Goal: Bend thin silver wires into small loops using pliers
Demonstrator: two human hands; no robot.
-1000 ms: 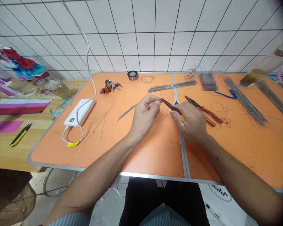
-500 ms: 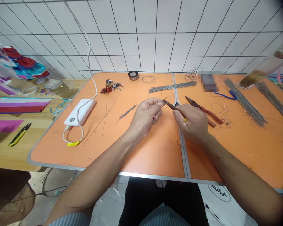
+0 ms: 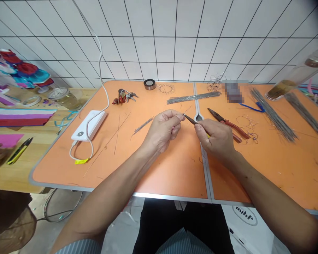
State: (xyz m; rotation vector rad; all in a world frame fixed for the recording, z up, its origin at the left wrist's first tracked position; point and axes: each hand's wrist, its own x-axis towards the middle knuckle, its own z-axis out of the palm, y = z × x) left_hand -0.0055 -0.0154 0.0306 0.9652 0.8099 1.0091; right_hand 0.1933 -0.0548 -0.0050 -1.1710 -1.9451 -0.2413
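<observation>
Orange tabletop (image 3: 169, 173) below white wall tiles (image 3: 164, 49), hands (image 3: 163, 130) (image 3: 217, 137) closed on thin wire (image 3: 187, 112) and pliers (image 3: 198, 123)

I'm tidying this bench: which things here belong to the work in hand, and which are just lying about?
In use:
left hand pinching thin wire
right hand holding small pliers

Lying about:
keys
white power bank
red-handled pliers

Small pliers (image 3: 194, 121) in right hand (image 3: 216, 138)

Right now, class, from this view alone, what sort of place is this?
Likely a handicraft workshop: an orange folding table carries bundles of thin wire and red-handled pliers, with coloured sheets nearby.
</observation>
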